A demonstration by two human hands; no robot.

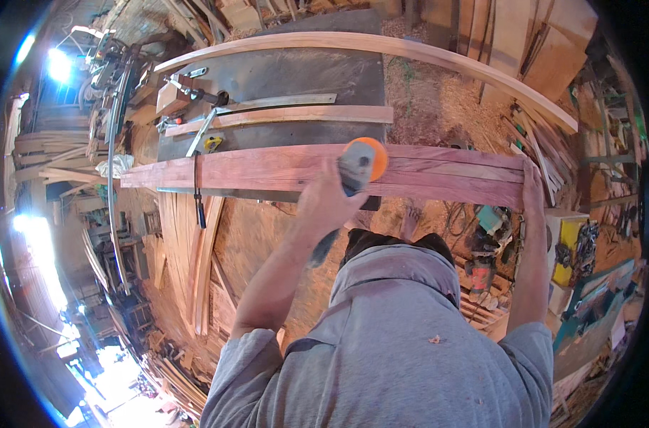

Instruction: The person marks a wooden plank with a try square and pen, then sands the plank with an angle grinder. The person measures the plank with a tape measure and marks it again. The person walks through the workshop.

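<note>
My left hand is wrapped around an angle grinder, slightly smeared by motion, with its dark body hanging below the wrist. Its orange disc is over a long reddish wooden plank, near the middle; whether it touches the wood I cannot tell. My right hand grips the plank's right end, the fingers partly hidden. Seams run lengthwise through the plank's right part. Toward its left end, a bar clamp with a dark handle crosses the plank.
On the dark worktable beyond lie a metal straightedge, a reddish strip, a yellow tape measure and a wooden block. A long pale curved board spans the far side. Wood lengths and sawdust cover the floor.
</note>
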